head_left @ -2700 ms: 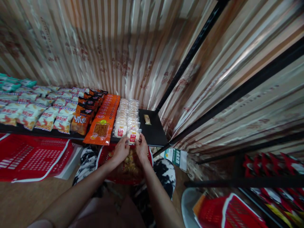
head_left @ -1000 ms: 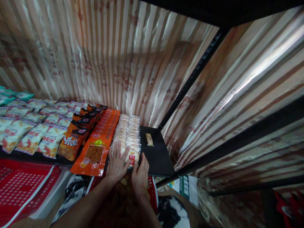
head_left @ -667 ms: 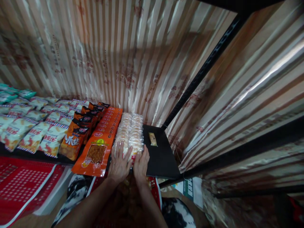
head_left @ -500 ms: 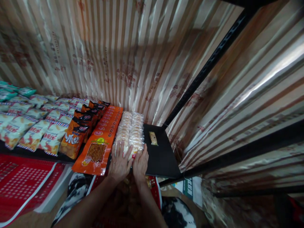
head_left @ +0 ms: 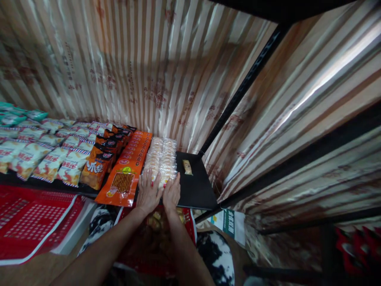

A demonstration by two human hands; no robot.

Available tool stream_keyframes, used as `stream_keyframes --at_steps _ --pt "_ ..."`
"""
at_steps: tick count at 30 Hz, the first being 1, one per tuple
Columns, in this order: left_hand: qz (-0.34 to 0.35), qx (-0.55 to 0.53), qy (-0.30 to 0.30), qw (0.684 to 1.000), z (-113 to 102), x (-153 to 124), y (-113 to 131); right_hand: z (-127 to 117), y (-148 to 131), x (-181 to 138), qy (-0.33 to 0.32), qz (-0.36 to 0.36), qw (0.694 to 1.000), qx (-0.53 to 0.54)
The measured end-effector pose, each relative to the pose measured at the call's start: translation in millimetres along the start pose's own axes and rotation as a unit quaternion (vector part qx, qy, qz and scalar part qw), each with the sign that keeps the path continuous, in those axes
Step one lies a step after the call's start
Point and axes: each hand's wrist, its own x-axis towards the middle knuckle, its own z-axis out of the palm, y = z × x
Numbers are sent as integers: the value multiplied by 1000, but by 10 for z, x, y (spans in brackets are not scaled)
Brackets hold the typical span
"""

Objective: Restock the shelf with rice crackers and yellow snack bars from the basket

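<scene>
Two rows of clear-wrapped pale rice crackers (head_left: 161, 157) stand packed together on the black shelf (head_left: 196, 192). My left hand (head_left: 149, 193) lies with its fingers stretched against the front of the left row. Beside it my right hand (head_left: 172, 193) rests on the front right end of the rows, fingers extended. Neither hand is wrapped round a pack. Left of the crackers runs a row of orange snack packs (head_left: 131, 159), the front one with a window showing brown sticks. A small wrapped bar (head_left: 187, 167) lies alone to the right.
Several orange-and-black bags (head_left: 97, 169) and white snack bags (head_left: 73, 165) fill the shelf leftward. Below my arms sits a red basket (head_left: 190, 228) with gold-wrapped items. Another red basket (head_left: 26, 222) is at lower left. A black post (head_left: 238, 95) rises at the shelf's right corner.
The view has shifted slightly, and more of the basket below shows. My hands stay against the front of the crackers, which look much the same.
</scene>
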Motion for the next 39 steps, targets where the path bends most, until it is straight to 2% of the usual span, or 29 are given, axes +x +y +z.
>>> stream_keyframes --at_steps 5,11,16,24,29,34,39 --pt "-13 -8 33 999 -37 -224 58 17 1 5 14 -6 1000 -15" --pt "-36 -28 20 999 41 -440 132 53 19 16 14 -6 999 -36" --pt "-27 -22 14 999 85 -386 64 38 -7 19 5 -3 999 -36" --pt "-27 -11 16 999 20 -310 25 18 -31 17 -2 -4 999 -43" --pt "-45 -17 42 998 -2 -226 -13 13 -30 9 0 -11 999 -39" --pt "-16 -17 60 998 -34 -72 -73 23 -21 7 3 -10 1000 -28" --pt "35 -7 29 999 -1 48 -107 31 -11 6 2 -5 1000 -28"
